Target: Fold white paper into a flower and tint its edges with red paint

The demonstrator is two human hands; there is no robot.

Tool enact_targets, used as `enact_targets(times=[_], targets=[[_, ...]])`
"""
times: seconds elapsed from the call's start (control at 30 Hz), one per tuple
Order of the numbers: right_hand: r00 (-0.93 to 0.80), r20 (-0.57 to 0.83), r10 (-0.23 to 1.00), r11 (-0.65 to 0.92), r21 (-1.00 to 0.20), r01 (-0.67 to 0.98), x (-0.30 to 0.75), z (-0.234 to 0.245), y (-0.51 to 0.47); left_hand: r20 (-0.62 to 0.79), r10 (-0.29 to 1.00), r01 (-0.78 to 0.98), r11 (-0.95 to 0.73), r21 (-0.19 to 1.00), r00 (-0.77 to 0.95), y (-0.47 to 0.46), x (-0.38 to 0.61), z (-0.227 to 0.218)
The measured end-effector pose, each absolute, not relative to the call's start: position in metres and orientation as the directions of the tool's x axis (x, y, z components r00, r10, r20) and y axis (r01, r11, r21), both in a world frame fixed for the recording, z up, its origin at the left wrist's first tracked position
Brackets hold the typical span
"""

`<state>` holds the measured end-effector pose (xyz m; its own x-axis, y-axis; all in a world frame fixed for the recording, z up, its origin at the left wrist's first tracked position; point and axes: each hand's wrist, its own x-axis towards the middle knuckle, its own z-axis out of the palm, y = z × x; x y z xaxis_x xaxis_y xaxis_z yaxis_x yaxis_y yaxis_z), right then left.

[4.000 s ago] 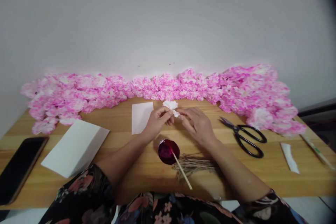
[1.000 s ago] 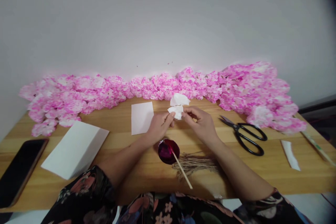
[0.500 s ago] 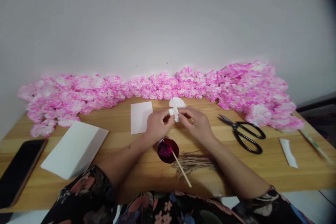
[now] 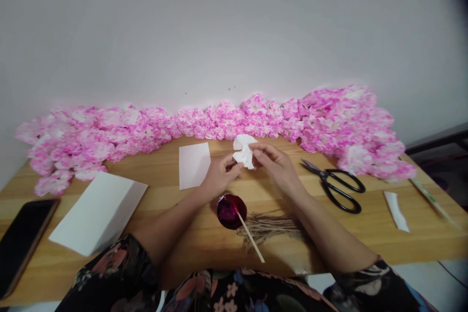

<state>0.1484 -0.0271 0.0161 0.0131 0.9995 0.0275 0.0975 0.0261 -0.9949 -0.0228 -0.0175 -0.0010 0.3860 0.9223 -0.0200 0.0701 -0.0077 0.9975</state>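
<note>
A pale wall rises behind the wooden table, whose near middle bears a small dish of magenta liquid. The long bank of pink-and-white flowers runs beyond the dish, spreading thicker far to its left and right. Well to the left of the dish lies a white paper block, and further left, at the table's edge, a dark phone. Two bare hands meet above and beyond the dish: the left hand with thumb and curled fingers closed on a white tissue piece, the right hand pinching its right side between thumb and forefinger. To the right of the dish rest black-handled scissors, blades slightly parted; just beside it on the near right is a loose bundle of brown strands. A white paper square lies beyond the dish to the left. A pale stick leans out of the dish over the strands, and a narrow white strip lies well to its right. Smallest is the white tissue piece, held beyond the dish; whether it is one layer or several is hard to tell.
</note>
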Motion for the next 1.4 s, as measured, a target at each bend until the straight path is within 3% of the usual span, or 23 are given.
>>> enact_targets(times=[0.1, 0.23, 0.33, 0.4, 0.5, 0.63, 0.73, 0.83, 1.07, 1.27, 1.4], targets=[[0.041, 0.121, 0.992, 0.104, -0.949, 0.297, 0.148, 0.021, -0.032, -0.027, 0.937, 0.021, 0.021, 1.000, 0.350, -0.017, -0.023, -0.002], [-0.076, 0.405, 0.911, 0.341, -0.637, 0.691, 0.144, 0.020, -0.040, -0.004, 0.939, 0.031, -0.007, 1.000, 0.343, -0.017, -0.022, -0.004], [-0.177, 0.486, 0.856, 0.436, -0.493, 0.753, 0.144, 0.016, -0.040, 0.007, 0.938, 0.054, -0.028, 0.998, 0.347, -0.018, -0.022, -0.006], [-0.188, 0.472, 0.861, 0.447, -0.527, 0.723, 0.146, 0.014, -0.038, 0.005, 0.941, 0.061, -0.027, 0.998, 0.338, -0.019, -0.022, -0.005], [-0.151, 0.379, 0.913, 0.384, -0.672, 0.634, 0.149, 0.015, -0.034, -0.013, 0.941, 0.048, -0.004, 0.999, 0.338, -0.018, -0.023, -0.002], [-0.071, 0.187, 0.980, 0.197, -0.838, 0.509, 0.152, 0.016, -0.030, -0.040, 0.941, -0.011, 0.046, 0.999, 0.336, -0.016, -0.026, 0.000], [-0.087, 0.011, 0.996, 0.038, -0.949, 0.312, 0.153, 0.013, -0.027, -0.043, 0.944, -0.065, 0.068, 0.996, 0.327, -0.013, -0.028, 0.000], [-0.102, -0.086, 0.991, -0.067, -0.982, 0.175, 0.153, 0.011, -0.025, -0.035, 0.941, -0.072, 0.062, 0.995, 0.337, -0.012, -0.029, 0.000], [-0.075, 0.121, 0.990, 0.141, -0.896, 0.421, 0.142, 0.018, -0.034, -0.012, 0.930, 0.073, -0.016, 0.997, 0.368, -0.016, -0.027, -0.001], [-0.208, 0.381, 0.901, 0.412, -0.599, 0.687, 0.142, 0.016, -0.039, 0.048, 0.961, 0.379, -0.153, 0.913, 0.273, -0.016, -0.027, -0.004], [-0.232, 0.399, 0.887, 0.431, -0.538, 0.725, 0.147, 0.014, -0.037, 0.048, 0.961, 0.451, -0.172, 0.876, 0.272, -0.015, -0.028, -0.004]])
